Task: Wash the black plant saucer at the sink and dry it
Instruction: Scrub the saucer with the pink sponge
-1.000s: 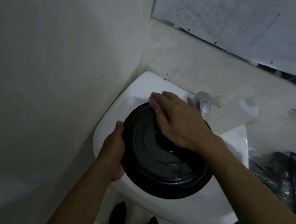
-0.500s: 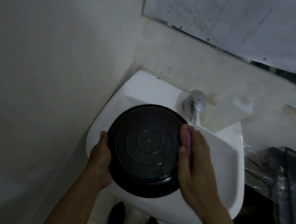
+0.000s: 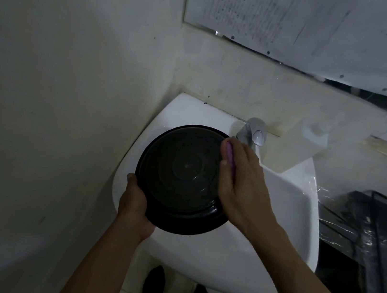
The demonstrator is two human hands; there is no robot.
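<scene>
Right hand (image 3: pixel 239 185) shifted up saucer (image 3: pixel 182 177); white sink (image 3: pixel 287 235), dim walls

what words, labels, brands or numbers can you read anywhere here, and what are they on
None can be read.
White printed sheets on the wall above the white ceramic sink: rows of printed text, too blurred and small to read.
Round black plastic saucer: no lettering visible.
Chrome tap: no brand mark visible.
White box-shaped container on the sink's back edge: no label legible.

Black saucer (image 3: pixel 180 177), purple sponge (image 3: pixel 230 157), white sink (image 3: pixel 274 233)
</scene>
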